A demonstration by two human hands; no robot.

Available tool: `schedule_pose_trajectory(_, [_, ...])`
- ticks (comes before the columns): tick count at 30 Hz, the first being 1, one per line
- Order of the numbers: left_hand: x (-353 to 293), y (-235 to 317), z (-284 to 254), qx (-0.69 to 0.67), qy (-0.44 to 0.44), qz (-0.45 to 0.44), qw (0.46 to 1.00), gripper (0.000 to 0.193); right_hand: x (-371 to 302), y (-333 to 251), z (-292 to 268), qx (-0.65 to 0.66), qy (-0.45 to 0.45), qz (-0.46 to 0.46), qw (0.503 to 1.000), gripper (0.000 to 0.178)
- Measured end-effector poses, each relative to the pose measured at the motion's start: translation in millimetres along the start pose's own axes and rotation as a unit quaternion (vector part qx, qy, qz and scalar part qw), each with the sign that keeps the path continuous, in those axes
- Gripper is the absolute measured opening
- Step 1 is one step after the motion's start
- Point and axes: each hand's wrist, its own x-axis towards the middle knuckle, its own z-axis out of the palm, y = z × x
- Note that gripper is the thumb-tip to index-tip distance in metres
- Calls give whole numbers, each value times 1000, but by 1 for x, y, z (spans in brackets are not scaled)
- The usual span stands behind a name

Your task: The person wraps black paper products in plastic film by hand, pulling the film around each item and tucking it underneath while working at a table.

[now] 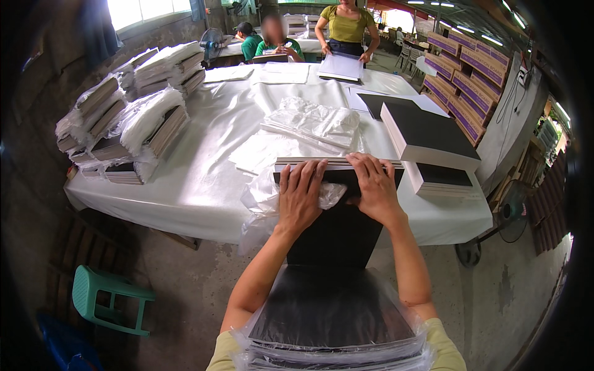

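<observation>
Both my hands grip the top edge of a few black boards [334, 241] with pale edges, which stand tilted at the table's near edge. My left hand [301, 196] has its fingers bent over that edge, with a crumpled clear plastic bag [260, 201] beside and partly under it. My right hand [377, 188] curls over the same edge further right, its thumb on the black face. Closest to me is a stack of black boards in clear plastic [334, 309]. Just beyond my hands lies a pile of folded clear plastic bags [315, 123].
A white-covered table [210, 148] holds plastic-wrapped board stacks [139, 127] at left and thick black-topped board stacks [433, 136] at right. Purple-striped cartons [470, 74] are piled beyond. A green stool [108, 297] stands on the floor at left. People work across the table, one holding white sheets [340, 65].
</observation>
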Motion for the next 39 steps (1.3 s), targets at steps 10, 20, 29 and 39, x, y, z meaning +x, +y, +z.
schedule_pose_trajectory(10, [2, 4, -6, -38, 11, 5, 999, 61, 0, -1, -3, 1, -3, 2, 1000, 78])
schedule_pose_trajectory(20, [-1, 34, -44, -580, -54, -244, 775, 59, 0, -10, -25, 412, -2, -126, 902, 69])
schedule_pose_trajectory(29, [-14, 38, -27, -820, -63, -330, 463, 68, -16, -59, -2, 608, 55, 83, 788, 39])
schedule_pose_trajectory(39, [-10, 48, -38, -775, -61, -401, 484, 61, -14, -60, 6, 584, 73, 80, 805, 36])
